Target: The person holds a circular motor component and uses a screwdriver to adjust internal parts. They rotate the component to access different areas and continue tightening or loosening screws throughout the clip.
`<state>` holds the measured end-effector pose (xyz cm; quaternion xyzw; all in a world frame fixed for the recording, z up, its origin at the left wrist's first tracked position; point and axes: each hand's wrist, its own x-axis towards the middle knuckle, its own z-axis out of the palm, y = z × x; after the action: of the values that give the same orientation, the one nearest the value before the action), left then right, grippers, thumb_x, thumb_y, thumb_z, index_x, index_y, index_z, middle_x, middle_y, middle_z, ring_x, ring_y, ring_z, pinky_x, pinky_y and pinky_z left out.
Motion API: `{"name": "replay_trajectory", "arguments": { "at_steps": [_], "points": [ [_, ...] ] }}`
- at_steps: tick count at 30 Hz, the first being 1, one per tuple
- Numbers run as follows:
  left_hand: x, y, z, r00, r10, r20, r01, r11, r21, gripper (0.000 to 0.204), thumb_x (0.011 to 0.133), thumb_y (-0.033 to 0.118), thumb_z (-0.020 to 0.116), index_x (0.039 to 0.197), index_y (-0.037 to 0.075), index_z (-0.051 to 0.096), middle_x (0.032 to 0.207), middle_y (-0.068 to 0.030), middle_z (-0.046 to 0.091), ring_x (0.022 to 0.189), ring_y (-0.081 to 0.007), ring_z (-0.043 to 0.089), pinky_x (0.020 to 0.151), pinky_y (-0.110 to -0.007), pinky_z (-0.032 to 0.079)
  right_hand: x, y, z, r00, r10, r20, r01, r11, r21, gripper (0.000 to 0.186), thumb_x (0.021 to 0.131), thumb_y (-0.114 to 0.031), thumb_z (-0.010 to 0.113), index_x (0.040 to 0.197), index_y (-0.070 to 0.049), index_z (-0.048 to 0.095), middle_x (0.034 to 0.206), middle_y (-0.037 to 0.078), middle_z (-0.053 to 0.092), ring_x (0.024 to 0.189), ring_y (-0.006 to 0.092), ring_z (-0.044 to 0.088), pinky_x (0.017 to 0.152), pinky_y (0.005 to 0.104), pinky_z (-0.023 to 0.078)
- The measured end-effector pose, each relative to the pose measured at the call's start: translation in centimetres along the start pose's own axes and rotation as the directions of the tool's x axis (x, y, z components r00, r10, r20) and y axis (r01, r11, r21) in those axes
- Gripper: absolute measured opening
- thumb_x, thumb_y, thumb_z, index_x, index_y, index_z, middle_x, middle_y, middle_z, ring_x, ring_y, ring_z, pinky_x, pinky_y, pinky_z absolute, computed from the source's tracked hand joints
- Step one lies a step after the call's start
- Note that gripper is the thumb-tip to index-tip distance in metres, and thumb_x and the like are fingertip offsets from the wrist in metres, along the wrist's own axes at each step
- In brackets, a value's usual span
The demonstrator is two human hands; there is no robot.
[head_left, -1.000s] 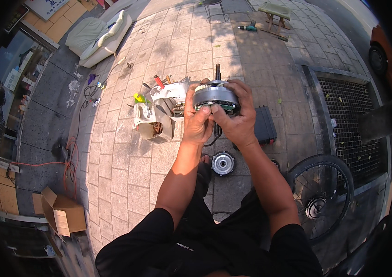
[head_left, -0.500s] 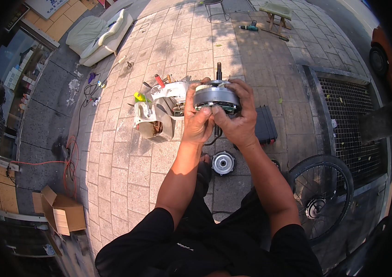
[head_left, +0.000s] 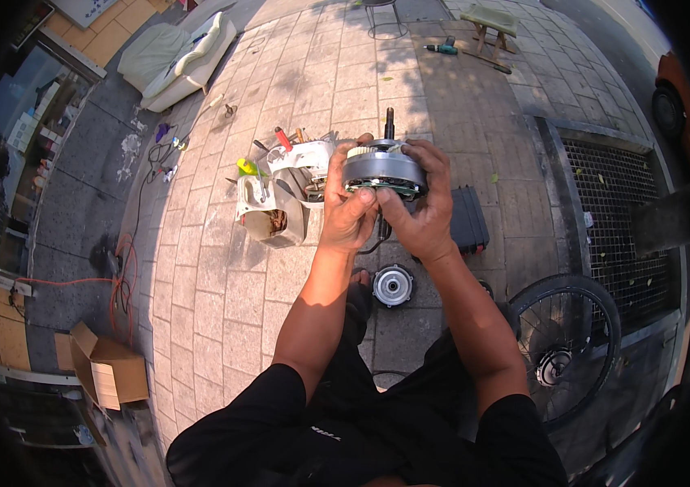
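Between my two hands I hold a hub motor core (head_left: 384, 167), a silvery drum with a pale gear on top and a dark threaded axle pointing up and away. My left hand (head_left: 348, 213) grips its left side, and my right hand (head_left: 428, 209) wraps round the right side. Both thumbs press at the lower edge, where a green circuit board (head_left: 401, 192) shows in part. A black cable (head_left: 377, 243) hangs below the core. On the paving beneath lies a round metal motor cover (head_left: 393, 286). The underside of the core is hidden.
Cut-open white plastic containers (head_left: 273, 219) with tools stand ahead on the left. A black case (head_left: 468, 221) lies beyond my right forearm, with a spoked wheel (head_left: 602, 304) nearer on the right beside a floor grate (head_left: 617, 211). A cardboard box (head_left: 120, 377) sits at the left.
The motor core has tilted slightly and shifted a little to the right in my hands, so more of the green board's edge shows. Both hands keep their hold.
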<state>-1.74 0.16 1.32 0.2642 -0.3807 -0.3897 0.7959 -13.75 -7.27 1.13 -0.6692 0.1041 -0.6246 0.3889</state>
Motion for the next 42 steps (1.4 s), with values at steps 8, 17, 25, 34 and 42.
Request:
{"name": "replay_trajectory", "arguments": {
  "at_steps": [8, 17, 25, 34, 42],
  "points": [
    [0.1, 0.3, 0.1, 1.0, 0.004, 0.004, -0.004, 0.998, -0.061, 0.089, 0.083, 0.019, 0.091, 0.155, 0.01, 0.041, 0.158, -0.0121, 0.044, 0.143, -0.0337, 0.05, 0.116, -0.049, 0.049, 0.0, 0.0, 0.0, 0.999, -0.033, 0.004, 0.033, 0.999, -0.007, 0.068, 0.08, -0.017, 0.084, 0.14, -0.004, 0.054, 0.138, 0.022, 0.052, 0.128, 0.0372, 0.055, 0.107, 0.0461, 0.049],
    [0.2, 0.1, -0.4, 1.0, 0.008, 0.021, -0.006, 0.997, -0.079, 0.089, 0.083, 0.02, 0.092, 0.155, 0.011, 0.041, 0.158, -0.012, 0.044, 0.142, -0.0331, 0.05, 0.116, -0.049, 0.047, 0.1, -0.2, 0.0, 0.998, -0.054, 0.011, 0.054, 0.998, -0.027, 0.068, 0.081, -0.019, 0.084, 0.141, -0.004, 0.055, 0.138, 0.022, 0.053, 0.127, 0.0371, 0.056, 0.107, 0.0461, 0.048],
    [0.1, 0.0, -0.9, 1.0, -0.009, -0.007, 0.008, 0.996, -0.089, 0.088, 0.082, 0.022, 0.092, 0.154, 0.011, 0.042, 0.157, -0.0124, 0.046, 0.14, -0.0309, 0.052, 0.115, -0.044, 0.049, 0.3, -0.5, 0.2, 0.997, -0.068, 0.023, 0.069, 0.996, -0.049, 0.069, 0.08, -0.017, 0.084, 0.141, -0.005, 0.056, 0.138, 0.022, 0.053, 0.126, 0.0368, 0.056, 0.105, 0.0454, 0.05],
    [0.1, -0.3, -0.5, 0.997, 0.009, -0.081, -0.015, 0.998, -0.064, 0.087, 0.08, 0.022, 0.091, 0.152, 0.011, 0.044, 0.157, -0.0122, 0.046, 0.139, -0.03, 0.052, 0.112, -0.043, 0.051, 0.2, -0.5, 0.2, 0.999, -0.038, 0.031, 0.039, 0.998, -0.048, 0.068, 0.077, -0.014, 0.083, 0.139, -0.006, 0.057, 0.138, 0.023, 0.053, 0.128, 0.0392, 0.056, 0.105, 0.0467, 0.051],
    [0.3, 0.4, -1.3, 0.999, 0.019, 0.041, -0.014, 0.993, -0.115, 0.09, 0.073, 0.022, 0.094, 0.151, 0.02, 0.048, 0.16, -0.0132, 0.044, 0.143, -0.0341, 0.05, 0.117, -0.05, 0.048, 0.4, -1.6, 0.4, 0.987, -0.153, 0.049, 0.157, 0.983, -0.096, 0.071, 0.072, -0.016, 0.084, 0.138, -0.006, 0.057, 0.139, 0.024, 0.051, 0.128, 0.042, 0.055, 0.105, 0.0483, 0.051]
  ]
}}
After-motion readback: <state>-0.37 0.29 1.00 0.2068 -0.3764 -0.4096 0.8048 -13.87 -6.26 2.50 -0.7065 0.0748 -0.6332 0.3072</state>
